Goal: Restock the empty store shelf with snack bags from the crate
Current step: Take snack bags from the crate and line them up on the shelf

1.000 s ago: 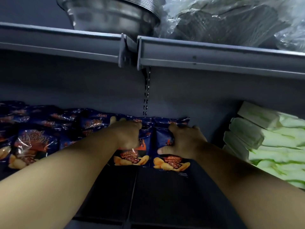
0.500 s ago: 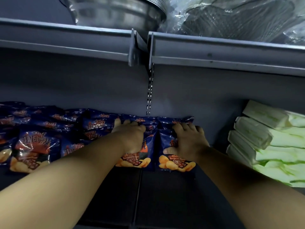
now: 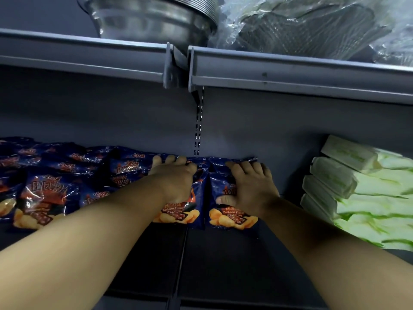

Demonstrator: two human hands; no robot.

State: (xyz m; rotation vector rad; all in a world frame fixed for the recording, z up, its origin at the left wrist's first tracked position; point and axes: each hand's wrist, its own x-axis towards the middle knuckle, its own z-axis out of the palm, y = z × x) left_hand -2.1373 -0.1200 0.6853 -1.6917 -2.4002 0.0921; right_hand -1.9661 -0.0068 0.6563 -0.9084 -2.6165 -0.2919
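fingers [image 3: 240, 170] flat on bag [image 3: 232, 211] | dark shelf [image 3: 223, 265] | grey back wall [image 3: 111, 113]

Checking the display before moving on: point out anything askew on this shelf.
The snack bags on the left lie overlapped and tilted, unlike the two straight bags under the left hand and right hand. No spills or tears visible.

Left hand [image 3: 173, 180] covers the upper half of one snack bag [image 3: 178, 213]; right hand [image 3: 250, 186] covers most of the neighbouring bag [image 3: 232, 217], only the "Barbecue Flavour" strips readable. Left of those two, the pile of bags [image 3: 49, 186] is cut by the frame edge, print too blurred to read. Right of them, the green-white packs [image 3: 362, 193] run off-frame, contents unclear.
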